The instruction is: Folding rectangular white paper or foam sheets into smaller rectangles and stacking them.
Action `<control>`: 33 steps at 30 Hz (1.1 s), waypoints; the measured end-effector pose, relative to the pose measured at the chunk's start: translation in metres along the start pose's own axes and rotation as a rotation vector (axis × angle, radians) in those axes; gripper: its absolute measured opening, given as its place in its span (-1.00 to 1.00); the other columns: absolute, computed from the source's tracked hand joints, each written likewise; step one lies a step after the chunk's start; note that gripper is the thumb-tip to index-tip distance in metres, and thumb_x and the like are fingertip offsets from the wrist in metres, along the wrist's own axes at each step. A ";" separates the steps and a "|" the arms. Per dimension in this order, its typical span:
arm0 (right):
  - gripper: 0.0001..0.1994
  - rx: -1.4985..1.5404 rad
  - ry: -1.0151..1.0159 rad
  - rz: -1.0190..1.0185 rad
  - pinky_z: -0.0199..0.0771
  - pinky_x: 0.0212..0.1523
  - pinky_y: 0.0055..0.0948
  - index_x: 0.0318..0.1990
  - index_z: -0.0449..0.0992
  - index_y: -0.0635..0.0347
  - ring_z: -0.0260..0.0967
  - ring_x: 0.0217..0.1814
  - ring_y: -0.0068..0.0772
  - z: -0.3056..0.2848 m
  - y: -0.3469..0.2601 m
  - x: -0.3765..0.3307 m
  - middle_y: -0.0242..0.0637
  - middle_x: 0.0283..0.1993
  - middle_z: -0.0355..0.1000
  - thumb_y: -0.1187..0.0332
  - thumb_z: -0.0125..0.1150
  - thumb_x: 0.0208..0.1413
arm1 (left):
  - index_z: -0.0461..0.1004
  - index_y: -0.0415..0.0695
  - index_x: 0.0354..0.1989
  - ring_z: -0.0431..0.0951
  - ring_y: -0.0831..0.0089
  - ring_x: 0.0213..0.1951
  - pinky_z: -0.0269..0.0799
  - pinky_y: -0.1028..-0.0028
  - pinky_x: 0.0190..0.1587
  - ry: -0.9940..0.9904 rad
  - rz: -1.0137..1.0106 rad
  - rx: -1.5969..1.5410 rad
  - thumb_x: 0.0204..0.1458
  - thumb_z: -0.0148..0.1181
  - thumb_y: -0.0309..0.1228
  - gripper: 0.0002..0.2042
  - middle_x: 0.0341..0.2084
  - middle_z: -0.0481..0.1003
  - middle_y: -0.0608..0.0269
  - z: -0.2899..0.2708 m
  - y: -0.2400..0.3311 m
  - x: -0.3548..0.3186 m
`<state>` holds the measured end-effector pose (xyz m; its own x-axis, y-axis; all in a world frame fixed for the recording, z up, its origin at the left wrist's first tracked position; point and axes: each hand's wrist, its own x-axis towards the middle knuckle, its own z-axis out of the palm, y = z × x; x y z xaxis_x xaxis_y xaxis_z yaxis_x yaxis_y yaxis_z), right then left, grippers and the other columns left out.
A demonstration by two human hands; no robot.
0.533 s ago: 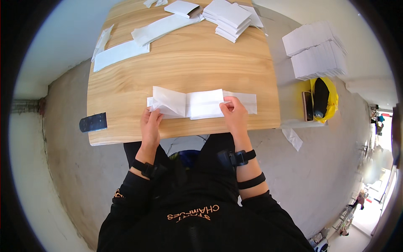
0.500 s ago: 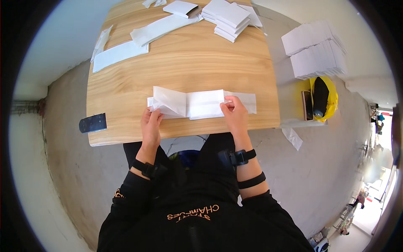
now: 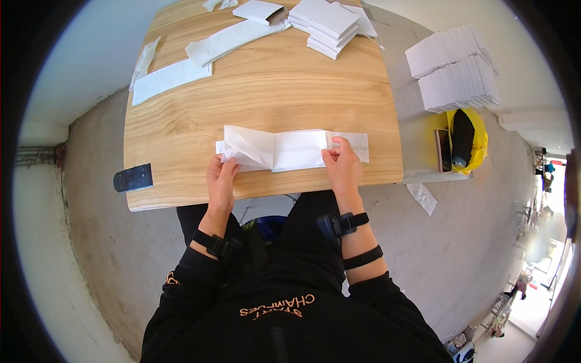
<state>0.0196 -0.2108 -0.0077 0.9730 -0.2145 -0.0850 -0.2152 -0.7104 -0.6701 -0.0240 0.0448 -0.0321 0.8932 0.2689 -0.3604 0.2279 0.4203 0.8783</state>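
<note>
So we've got a big pale wood-grain counter [image 3: 266, 91], stacked flat white rectangular pieces [image 3: 330, 21] at its far side, and near our edge a long, thin white strip [image 3: 359, 148]. On it there's a folded white panel [image 3: 299, 150], with a see-through white flap [image 3: 249, 144] lifted at left. We'd guess it's mid-fold. Our right hand [image 3: 345, 170] has its thumb at the panel's right edge, fingers curled; can't tell if that grip's closed. Our left hand [image 3: 221, 181] pinches the flap's lower corner. Next move calls for squared edges imo.
</note>
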 end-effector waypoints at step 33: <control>-0.87 0.112 0.054 -0.677 0.23 -0.35 -0.33 -0.44 0.44 0.07 0.33 -0.38 -0.30 0.066 -0.085 -0.043 -0.37 -0.48 0.27 0.50 0.26 -0.15 | 0.46 -0.21 -0.24 0.43 0.62 -0.34 0.39 0.56 -0.19 0.071 -0.011 0.135 0.25 -0.02 -0.20 -0.71 -0.40 0.48 0.34 0.002 0.026 -0.009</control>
<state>0.0015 -0.0974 0.0042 0.8841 0.2168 0.4139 0.4511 -0.6267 -0.6354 -0.0252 0.0515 -0.0058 0.8616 0.3280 -0.3874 0.2918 0.3044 0.9068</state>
